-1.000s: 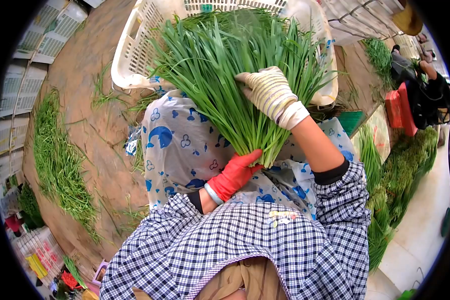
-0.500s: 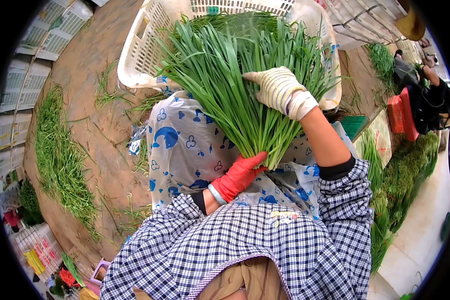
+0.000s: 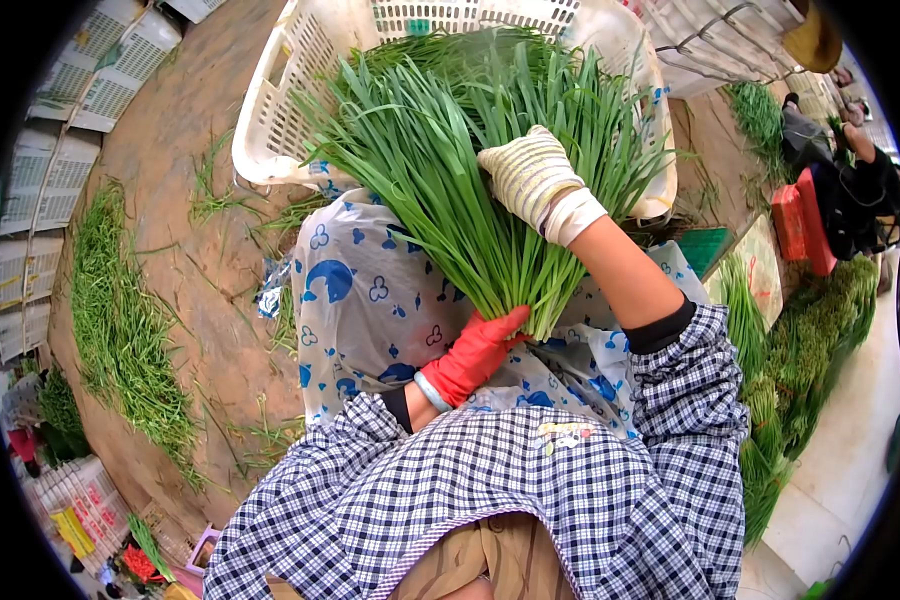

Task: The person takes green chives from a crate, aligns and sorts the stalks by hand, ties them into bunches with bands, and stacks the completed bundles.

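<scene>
A thick bunch of long green stalks (image 3: 460, 215) fans out over my lap, its leafy tops spread over the rim of a white plastic crate (image 3: 255, 140). In a red glove, my left hand (image 3: 470, 358) is closed around the pale lower ends. My right hand (image 3: 533, 180), in a striped cream glove, lies on the middle of the bunch with its fingers curled in among the leaves. Its fingertips are partly hidden. More greens lie inside the crate behind the bunch. A clear plastic sheet with blue prints (image 3: 370, 290) covers my legs.
Loose greens (image 3: 130, 330) lie on the brown floor at the left. Stacked white crates (image 3: 45, 180) line the left edge. Bundled greens (image 3: 800, 370) lie at the right. A person in black (image 3: 860, 200) is beside a red box (image 3: 802, 220) at the far right.
My right hand has shifted slightly up and left, and its fingers have curled in from a more extended pose. The leaves have spread a little to the left. My left hand keeps its hold.
</scene>
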Demonstrator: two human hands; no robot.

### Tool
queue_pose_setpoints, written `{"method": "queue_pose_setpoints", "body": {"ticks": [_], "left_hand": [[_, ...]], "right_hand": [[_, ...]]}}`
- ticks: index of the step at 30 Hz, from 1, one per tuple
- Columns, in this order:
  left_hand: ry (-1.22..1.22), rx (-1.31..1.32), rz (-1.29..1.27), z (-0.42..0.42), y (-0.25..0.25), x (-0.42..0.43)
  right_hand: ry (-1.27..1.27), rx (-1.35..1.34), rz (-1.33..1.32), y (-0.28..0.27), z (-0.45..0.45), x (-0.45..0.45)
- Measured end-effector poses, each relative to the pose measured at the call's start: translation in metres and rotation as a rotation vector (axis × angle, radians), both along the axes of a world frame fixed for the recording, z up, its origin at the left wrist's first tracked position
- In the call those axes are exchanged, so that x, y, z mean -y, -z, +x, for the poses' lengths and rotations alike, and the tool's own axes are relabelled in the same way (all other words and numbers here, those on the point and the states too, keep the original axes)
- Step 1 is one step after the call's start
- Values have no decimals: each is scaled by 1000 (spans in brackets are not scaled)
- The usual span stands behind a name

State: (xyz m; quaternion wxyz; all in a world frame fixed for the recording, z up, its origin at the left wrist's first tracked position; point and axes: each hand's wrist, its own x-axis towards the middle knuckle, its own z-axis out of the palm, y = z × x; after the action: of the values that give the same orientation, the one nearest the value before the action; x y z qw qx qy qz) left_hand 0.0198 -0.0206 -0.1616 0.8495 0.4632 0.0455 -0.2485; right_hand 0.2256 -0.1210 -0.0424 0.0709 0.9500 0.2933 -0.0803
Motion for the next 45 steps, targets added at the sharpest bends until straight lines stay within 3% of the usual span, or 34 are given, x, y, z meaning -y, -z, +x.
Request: {"method": "queue_pose_setpoints", "body": {"ticks": [2, 4, 5, 8, 11, 15, 19, 21, 23, 25, 27, 29, 31, 32, 33, 35, 36, 38, 40, 45], "left_hand": [[17, -21, -37, 4, -9, -1], [6, -349, -219, 9, -23, -4], [0, -350, -222, 8, -24, -4], [30, -323, -202, 8, -25, -4], [69, -319, -204, 9, -21, -5], [50, -302, -218, 8, -20, -1], [56, -333, -204, 8, -17, -2], [61, -328, -205, 9, -18, -2], [66, -324, -206, 8, -12, -3], [75, -163, -163, 5, 0, -1], [94, -192, -227, 7, 0, -3], [123, -219, -290, 9, -1, -3], [68, -225, -179, 9, -7, 0], [71, -229, -183, 8, -3, 0], [94, -201, -192, 9, 3, -3], [120, -178, -201, 6, 0, -4], [90, 19, 63, 6, -10, -5], [53, 214, 322, 8, -15, -4], [26, -120, -67, 13, -15, 0], [-51, -231, -135, 14, -25, 4]], "right_hand": [[62, -17, 80, -2, 5, 1], [233, -116, 293, -15, 8, 9], [349, -191, 337, -26, 11, 15], [419, -198, 687, -27, 17, 49], [472, -215, 851, -41, 20, 67], [367, 12, 764, -81, 23, 60], [103, -66, 777, -95, 27, 34], [325, -876, 1189, -96, 19, 20], [321, -948, 1232, -67, 27, 25], [509, -778, 1405, -53, 34, 40], [665, -675, 1296, -40, 42, 58], [650, -635, 982, -41, 39, 68], [316, -400, 624, -50, 25, 64], [70, -154, 332, -44, 26, 64], [-73, -101, 139, -55, 20, 54], [-65, -249, -262, -75, 16, 28], [-65, -250, -262, -75, 17, 28], [-175, -111, -342, -74, 19, 29], [-193, -81, -375, -84, 18, 29], [-198, -55, -568, -106, 13, 19]]}}
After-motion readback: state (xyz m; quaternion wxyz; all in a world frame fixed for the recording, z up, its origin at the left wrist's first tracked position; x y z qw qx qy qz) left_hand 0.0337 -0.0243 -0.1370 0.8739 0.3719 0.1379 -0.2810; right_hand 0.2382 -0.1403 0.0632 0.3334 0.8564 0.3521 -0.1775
